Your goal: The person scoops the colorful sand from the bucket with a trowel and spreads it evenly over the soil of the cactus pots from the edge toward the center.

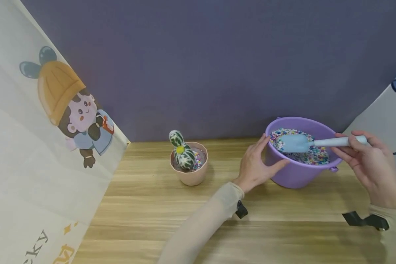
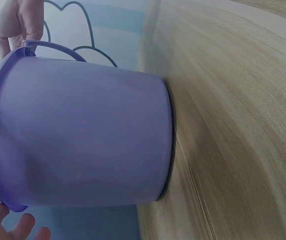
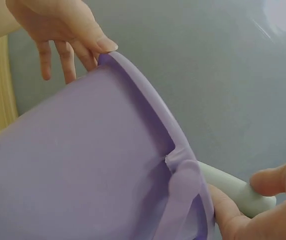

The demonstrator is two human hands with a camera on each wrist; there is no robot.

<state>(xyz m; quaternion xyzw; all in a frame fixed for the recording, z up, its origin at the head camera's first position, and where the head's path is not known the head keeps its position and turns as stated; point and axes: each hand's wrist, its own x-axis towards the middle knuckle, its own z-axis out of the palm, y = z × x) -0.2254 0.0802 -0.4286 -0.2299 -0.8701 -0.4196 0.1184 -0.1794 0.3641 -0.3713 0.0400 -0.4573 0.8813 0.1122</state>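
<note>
A purple bucket (image 1: pixel 293 176) of small multicoloured beads (image 1: pixel 311 156) stands on the wooden table. My right hand (image 1: pixel 373 165) grips the pale handle of a light-blue toy shovel (image 1: pixel 295 143), whose blade is over the beads inside the bucket. In the right wrist view, that hand's fingers touch the rim beside the handle (image 3: pixel 232 190). My left hand (image 1: pixel 255 165) rests on the near-left rim, its thumb along the edge and its fingers spread fairly straight. Left of the hands, a cactus (image 1: pixel 184 157) with a yellow flower stands in a pink pot (image 1: pixel 193 178) holding some beads.
A dark blue-grey panel (image 1: pixel 211 73) rises behind the table (image 1: pixel 145 205). At the left is a white panel (image 1: pixel 13 146) printed with a cartoon figure, and another printed white panel (image 1: pixel 379 113) stands at the right. The bucket's handle (image 2: pixel 58 47) hangs at its side.
</note>
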